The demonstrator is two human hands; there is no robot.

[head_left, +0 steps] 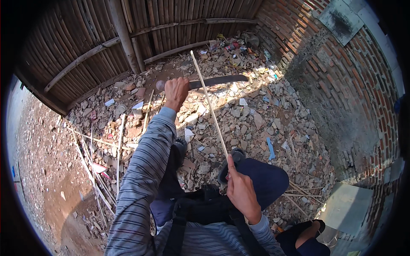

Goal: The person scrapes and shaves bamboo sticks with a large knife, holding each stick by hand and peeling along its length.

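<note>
My left hand [176, 93] is closed round the handle of a machete [220, 81], stretched out ahead of me. A rounded handle end shows at the left of the fist, and the dark blade points right. My right hand [244, 192], nearer my body, grips the lower end of a thin pale stick [213, 115], with one finger laid along it. The stick slants up and to the left and crosses over the blade in this view; whether the two touch I cannot tell.
Rubble [256, 123] and litter cover the ground. Pale sticks [120, 147] lie at left, more sticks [305, 192] at right. A slatted fence [85, 47] stands ahead; a brick wall [341, 81] and a grey slab [348, 207] are at right. Part of another person [305, 241] shows lower right.
</note>
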